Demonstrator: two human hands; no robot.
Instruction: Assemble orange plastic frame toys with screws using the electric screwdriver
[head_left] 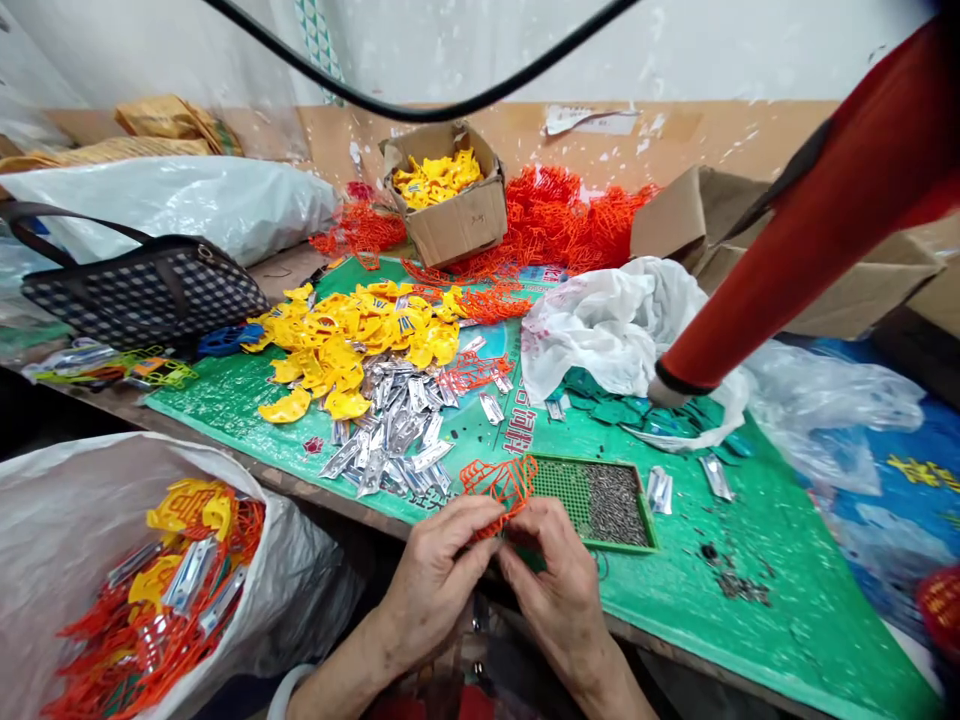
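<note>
Left hand, right hand: fingers closed on orange mesh, at the near edge of the surface, beside the tray. Silver clips lie heaped farther left, against yellow pieces.

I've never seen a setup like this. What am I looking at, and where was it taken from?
There is no robot here, only a person's bare left hand and right hand. The single picture comes from a camera worn on the head, looking forward and down. Both hands' fingers hold an orange openwork piece near the table's front edge. On the green tabletop lie a heap of yellow pieces, a pile of silvery packets and a shallow green tray partly filled with small dark bits. At lower left, an open white sack contains orange, yellow and silvery items.
</note>
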